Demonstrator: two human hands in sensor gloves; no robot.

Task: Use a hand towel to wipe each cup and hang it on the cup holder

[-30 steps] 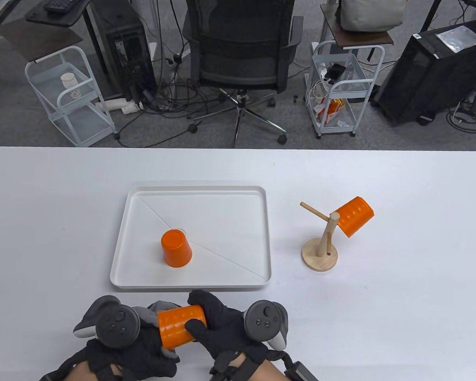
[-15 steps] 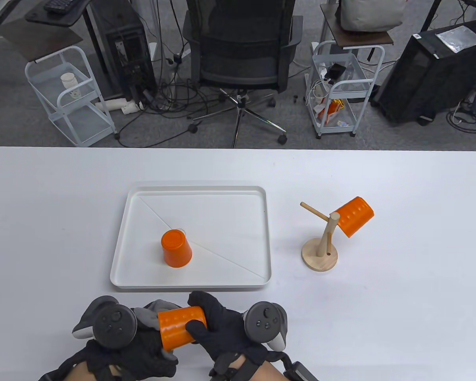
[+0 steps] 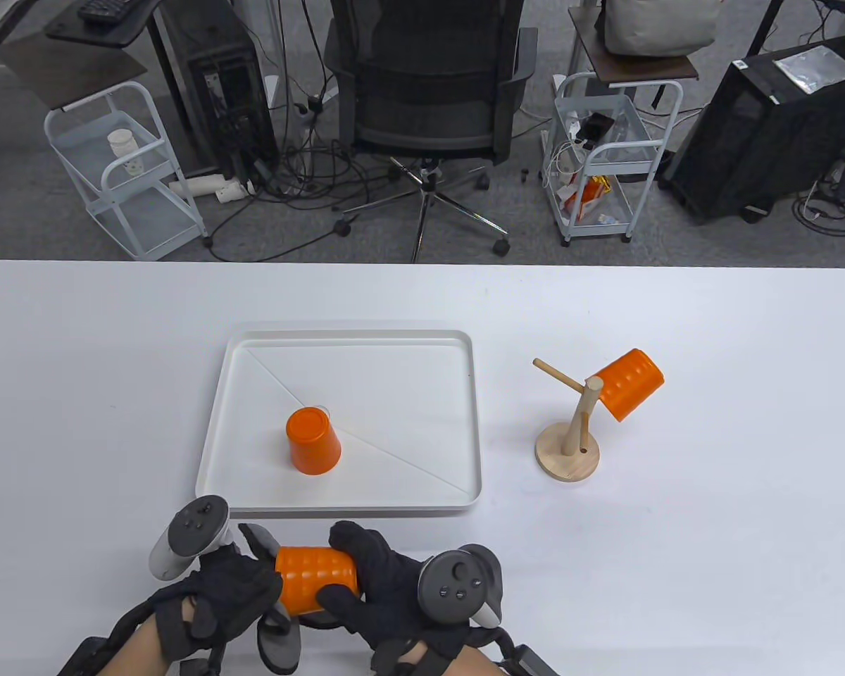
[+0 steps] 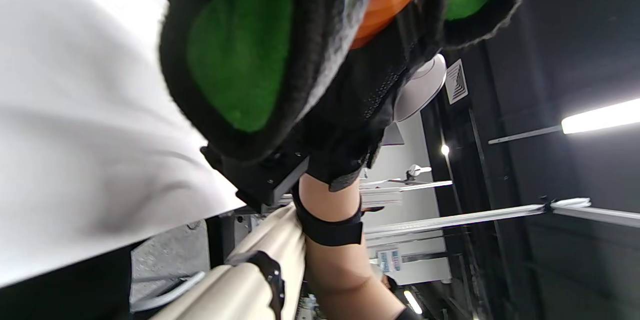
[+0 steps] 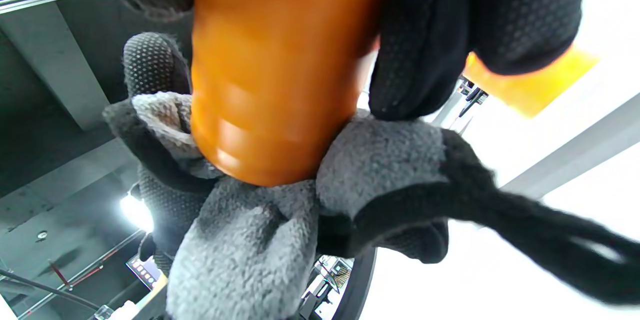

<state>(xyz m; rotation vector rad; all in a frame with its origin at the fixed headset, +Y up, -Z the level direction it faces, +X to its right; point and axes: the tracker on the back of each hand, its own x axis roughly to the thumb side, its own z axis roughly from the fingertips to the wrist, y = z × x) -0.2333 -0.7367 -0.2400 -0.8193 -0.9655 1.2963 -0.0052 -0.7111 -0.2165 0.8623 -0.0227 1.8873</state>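
Near the table's front edge my right hand grips an orange cup lying on its side, fingers over its top and thumb below. My left hand holds a grey hand towel against the cup's open end; the right wrist view shows the towel wrapped round the cup's end. A second orange cup stands upside down in the white tray. A third cup hangs on a peg of the wooden cup holder, whose left peg is bare.
The tray lies just beyond my hands, the cup holder to its right. Beyond the table's far edge stand an office chair, two white carts and computer towers on the floor.
My left hand has rolled, its tracker swinging up toward the tray, and the towel now hangs below the cup. The cup and right hand have shifted slightly toward me.
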